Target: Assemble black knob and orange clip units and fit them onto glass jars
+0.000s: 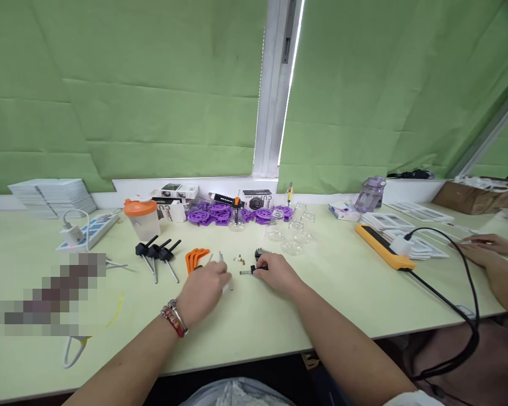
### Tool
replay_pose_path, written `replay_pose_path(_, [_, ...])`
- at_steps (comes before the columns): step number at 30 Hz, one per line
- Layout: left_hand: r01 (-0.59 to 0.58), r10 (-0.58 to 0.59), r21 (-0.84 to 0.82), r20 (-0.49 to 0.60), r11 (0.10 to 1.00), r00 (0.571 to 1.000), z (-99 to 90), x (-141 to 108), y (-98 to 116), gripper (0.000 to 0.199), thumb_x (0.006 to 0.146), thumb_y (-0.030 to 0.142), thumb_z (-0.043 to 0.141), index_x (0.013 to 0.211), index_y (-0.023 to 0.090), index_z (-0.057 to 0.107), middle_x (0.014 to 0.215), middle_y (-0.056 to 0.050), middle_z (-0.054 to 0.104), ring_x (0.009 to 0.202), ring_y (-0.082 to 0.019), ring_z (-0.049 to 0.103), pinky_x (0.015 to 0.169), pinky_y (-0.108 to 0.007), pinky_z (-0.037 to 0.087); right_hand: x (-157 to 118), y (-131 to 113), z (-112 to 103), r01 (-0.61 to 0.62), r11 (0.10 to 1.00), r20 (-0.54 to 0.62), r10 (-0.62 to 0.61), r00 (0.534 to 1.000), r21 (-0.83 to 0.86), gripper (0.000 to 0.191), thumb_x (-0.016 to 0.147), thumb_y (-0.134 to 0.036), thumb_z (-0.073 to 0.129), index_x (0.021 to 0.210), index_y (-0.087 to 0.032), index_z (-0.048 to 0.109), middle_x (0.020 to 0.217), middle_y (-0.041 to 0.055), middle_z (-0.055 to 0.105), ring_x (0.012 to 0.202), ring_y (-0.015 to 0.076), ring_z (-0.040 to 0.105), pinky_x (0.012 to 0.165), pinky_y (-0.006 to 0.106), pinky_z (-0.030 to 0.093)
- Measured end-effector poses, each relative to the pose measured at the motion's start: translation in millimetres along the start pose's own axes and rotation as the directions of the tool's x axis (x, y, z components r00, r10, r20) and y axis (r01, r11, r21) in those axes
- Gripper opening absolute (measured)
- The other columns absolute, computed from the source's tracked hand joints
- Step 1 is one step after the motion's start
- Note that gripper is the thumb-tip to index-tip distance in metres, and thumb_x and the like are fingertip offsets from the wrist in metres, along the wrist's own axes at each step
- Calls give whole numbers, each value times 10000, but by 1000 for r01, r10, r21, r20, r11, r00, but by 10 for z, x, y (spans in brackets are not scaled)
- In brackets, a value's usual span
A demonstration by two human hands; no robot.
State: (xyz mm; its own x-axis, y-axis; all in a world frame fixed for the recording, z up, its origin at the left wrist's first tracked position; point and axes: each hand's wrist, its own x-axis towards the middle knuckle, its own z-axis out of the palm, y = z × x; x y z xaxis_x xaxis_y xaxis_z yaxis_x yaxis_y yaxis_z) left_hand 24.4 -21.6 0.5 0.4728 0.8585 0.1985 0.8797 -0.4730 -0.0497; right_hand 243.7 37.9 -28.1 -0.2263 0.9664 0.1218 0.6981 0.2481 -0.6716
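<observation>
My right hand pinches a small black part at the middle of the table. A thin coil spring sticks out to the left of that part. My left hand has its fingers curled down at the tabletop; what they hold, if anything, is hidden. Just beyond it are orange curved pieces and a slim metal pin. Tiny brass-coloured bits lie between my hands. A dark cluster of small springs or screws sits behind my right fingers.
Black-headed metal rods and an orange-lidded cup stand left. Purple plastic parts, clear cups and boxes line the back. An orange power strip with black cable lies right, near another person's hands.
</observation>
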Motion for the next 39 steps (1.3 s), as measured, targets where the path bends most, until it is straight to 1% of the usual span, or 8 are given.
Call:
replay_pose_path(2, [-132, 132, -9, 107, 991, 985, 26, -5, 85, 259, 822, 79, 380, 802, 184, 616, 881, -79, 581, 830, -200, 529, 661, -296, 398, 3, 14, -35, 5, 1000, 14, -5, 1000, -4, 63, 690, -258, 654, 723, -204, 647, 760, 16, 650, 691, 155, 563, 566, 243, 349])
replay_pose_path(4, [-170, 165, 18, 165, 985, 972, 64, 0, 148, 260, 819, 61, 376, 805, 164, 615, 886, -91, 579, 820, -205, 524, 664, -304, 407, 8, 32, -73, 3, 1000, 31, -3, 1000, 3, 75, 676, -260, 666, 719, -201, 651, 757, 17, 652, 684, 154, 564, 557, 240, 349])
replay_pose_path(11, [-196, 160, 107, 280, 975, 947, 54, 175, 184, 304, 748, -15, 384, 902, 108, 615, 968, -130, 583, 876, -225, 528, 753, -335, 436, 32, 127, -203, -31, 999, 84, 33, 996, -16, 97, 612, -241, 705, 670, -193, 643, 677, 3, 640, 601, 139, 550, 503, 229, 328])
replay_pose_path(19, [-178, 125, 145, 318, 973, 940, 111, 454, 113, 348, 723, -8, 412, 994, 96, 603, 1038, -150, 571, 950, -252, 535, 769, -358, 466, 26, 106, -263, -53, 992, 135, 68, 989, -115, 109, 600, -237, 725, 675, -206, 652, 691, -24, 651, 607, 121, 553, 515, 217, 331])
replay_pose_path(25, [-117, 79, 128, 270, 985, 960, 101, 520, 144, 382, 706, -38, 392, 986, 119, 599, 1021, -135, 568, 915, -226, 559, 728, -319, 469, 60, 117, -208, 3, 991, 100, 10, 995, -130, 73, 628, -232, 733, 658, -205, 673, 673, -23, 648, 626, 117, 554, 528, 215, 320])
replay_pose_path(30, [22, -36, 113, 128, 993, 991, 5, 547, -5, 392, 673, -60, 387, 911, 156, 611, 977, -96, 565, 871, -194, 556, 672, -286, 436, 128, 157, -137, 45, 982, 88, -29, 996, -184, 65, 621, -217, 749, 657, -197, 699, 701, -6, 654, 657, 131, 549, 547, 230, 319])
replay_pose_path(36, [-110, 101, 145, 68, 983, 993, -64, 473, -142, 312, 646, -35, 442, 764, 163, 652, 886, -91, 592, 847, -212, 519, 765, -353, 374, 95, 16, -88, 202, 952, 7, -206, 979, -230, 68, 703, -262, 721, 730, -200, 723, 820, 36, 666, 864, 182, 527, 684, 253, 359])
replay_pose_path(39, [-144, 135, 121, 77, 982, 988, -65, 390, -139, 265, 650, -9, 465, 723, 167, 649, 841, -82, 601, 818, -204, 513, 765, -362, 346, 56, -113, -38, 316, 910, 45, -315, 948, -268, 91, 757, -269, 680, 774, -189, 720, 817, 48, 676, 877, 185, 515, 727, 262, 360])
